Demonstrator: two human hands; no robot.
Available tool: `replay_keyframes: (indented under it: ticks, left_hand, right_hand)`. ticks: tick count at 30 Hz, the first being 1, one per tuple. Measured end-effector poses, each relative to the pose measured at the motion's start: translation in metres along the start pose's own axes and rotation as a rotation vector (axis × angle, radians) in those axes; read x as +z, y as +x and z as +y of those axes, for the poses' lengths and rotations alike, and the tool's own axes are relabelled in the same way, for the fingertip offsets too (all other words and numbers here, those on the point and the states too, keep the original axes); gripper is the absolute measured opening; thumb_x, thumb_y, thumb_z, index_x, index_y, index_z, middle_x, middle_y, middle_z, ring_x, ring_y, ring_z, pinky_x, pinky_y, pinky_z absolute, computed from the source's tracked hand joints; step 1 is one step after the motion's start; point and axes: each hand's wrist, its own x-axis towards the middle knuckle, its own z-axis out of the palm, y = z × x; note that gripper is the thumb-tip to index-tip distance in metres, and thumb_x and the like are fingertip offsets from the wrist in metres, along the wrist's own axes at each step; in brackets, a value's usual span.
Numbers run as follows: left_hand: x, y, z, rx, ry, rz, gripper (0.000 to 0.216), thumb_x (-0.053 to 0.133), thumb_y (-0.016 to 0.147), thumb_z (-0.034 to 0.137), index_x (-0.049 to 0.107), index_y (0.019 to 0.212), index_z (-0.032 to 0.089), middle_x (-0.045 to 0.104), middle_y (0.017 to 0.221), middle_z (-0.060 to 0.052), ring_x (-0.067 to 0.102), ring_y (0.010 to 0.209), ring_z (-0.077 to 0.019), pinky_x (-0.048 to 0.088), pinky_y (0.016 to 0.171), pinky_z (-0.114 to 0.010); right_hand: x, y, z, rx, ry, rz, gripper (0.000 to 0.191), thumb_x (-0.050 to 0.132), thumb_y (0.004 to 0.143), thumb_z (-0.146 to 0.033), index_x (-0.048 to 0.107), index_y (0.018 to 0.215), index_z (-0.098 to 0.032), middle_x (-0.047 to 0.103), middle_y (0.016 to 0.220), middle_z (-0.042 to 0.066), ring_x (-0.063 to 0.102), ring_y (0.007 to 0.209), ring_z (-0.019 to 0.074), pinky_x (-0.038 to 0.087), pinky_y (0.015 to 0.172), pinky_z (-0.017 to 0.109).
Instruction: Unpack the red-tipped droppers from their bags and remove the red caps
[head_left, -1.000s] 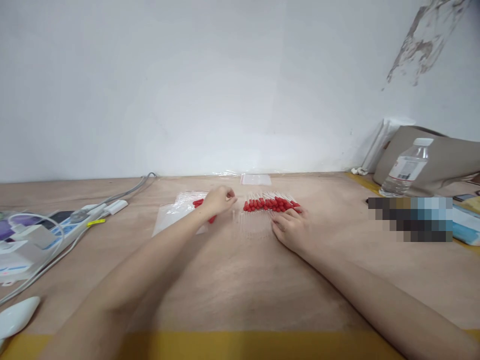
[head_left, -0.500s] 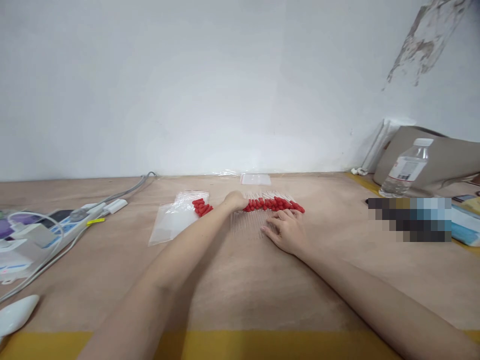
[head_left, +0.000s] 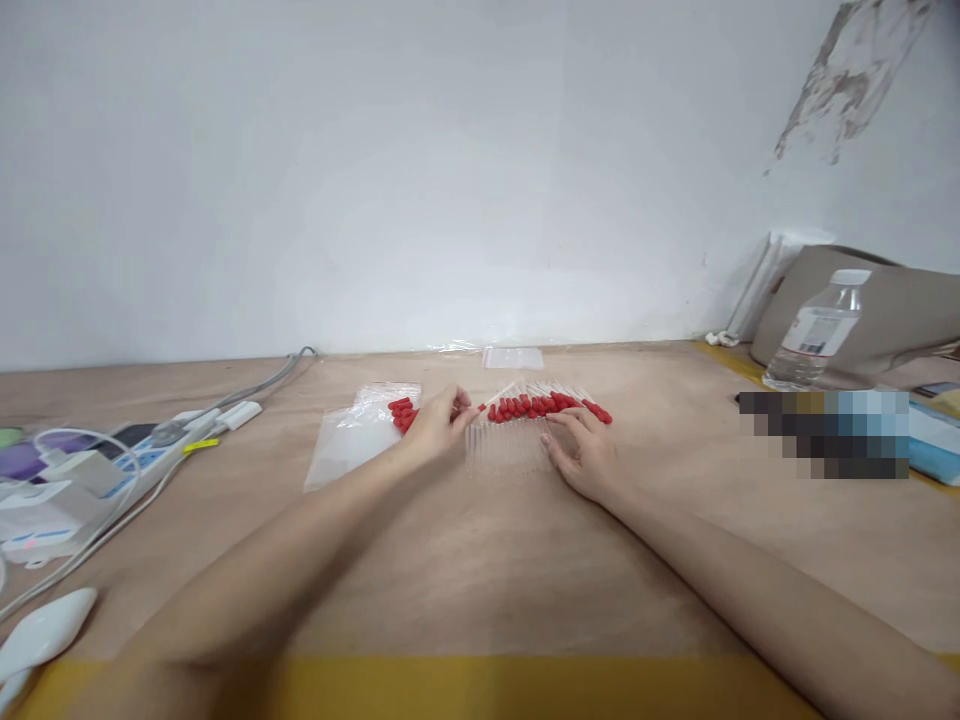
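Row of red-tipped sticks (head_left: 536, 406) lies on the wooden tabletop (head_left: 450, 580), all further places given from this row. Tips matte red, stubby, rounded, packed side by side, facing the person; at the row's right part they overlap and slant, less even. Shafts thin, pale, pointing away toward the wall (head_left: 375, 180), fanning a bit. One single stick (head_left: 497, 396) at the row's left end sits at an angle, red tip in the left hand (head_left: 439, 425), pale shaft running up and right over the row's far side. Left grip: thumb and forefinger pinched together on that tip, other fingers curled. Right hand (head_left: 589, 455) at the row's near right side, fingers bent and loosely spread, thumb apart from forefinger, fingertips at the tips; can't tell if it has hold of any. Clear thin strips (head_left: 502, 450) lie just in front of the row, too faint to identify. Left of the row: clear plastic bags (head_left: 349, 440) with a small red cluster (head_left: 403, 412) at their right side, partly behind the left hand. Behind the row: flat white packet (head_left: 513, 358). Far left of it: power strip (head_left: 142, 455) with cables; far right: bottle (head_left: 817, 330), white cap, clear body.
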Motion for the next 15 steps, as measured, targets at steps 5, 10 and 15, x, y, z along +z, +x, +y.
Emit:
replay_keyframes:
  ticks: [5,10,15]
  left_hand:
    - [0.01,-0.049,-0.015,0.3,0.016,0.142,0.019,0.039,0.086,0.024,0.055,0.094,0.017,0.051,0.085,-0.004,0.05,0.082,-0.0155,0.043,0.074,-0.029]
    - [0.023,-0.062,-0.01,0.336,-0.058,0.261,0.017,0.038,0.087,0.019,0.055,0.088,0.016,0.046,0.086,-0.004,0.048,0.083,-0.0145,0.044,0.076,-0.028]
    - [0.03,-0.063,-0.002,0.38,-0.108,0.288,0.016,0.041,0.087,0.018,0.055,0.093,0.018,0.048,0.087,-0.004,0.049,0.085,-0.0144,0.044,0.077,-0.029]
  right_hand:
    - [-0.001,0.0,-0.008,-0.096,0.093,-0.024,0.043,0.051,0.08,-0.034,0.046,0.119,-0.017,0.051,0.115,0.012,0.046,0.107,0.0219,0.039,0.089,0.038]
    - [-0.002,-0.004,-0.025,-0.283,0.07,-0.146,0.038,0.052,0.08,-0.035,0.052,0.114,-0.018,0.055,0.111,0.01,0.048,0.103,0.022,0.037,0.087,0.04]
    - [0.006,-0.005,-0.04,-0.273,0.002,-0.189,0.029,0.048,0.084,-0.033,0.056,0.107,-0.018,0.063,0.096,0.008,0.052,0.093,0.0194,0.035,0.086,0.04]
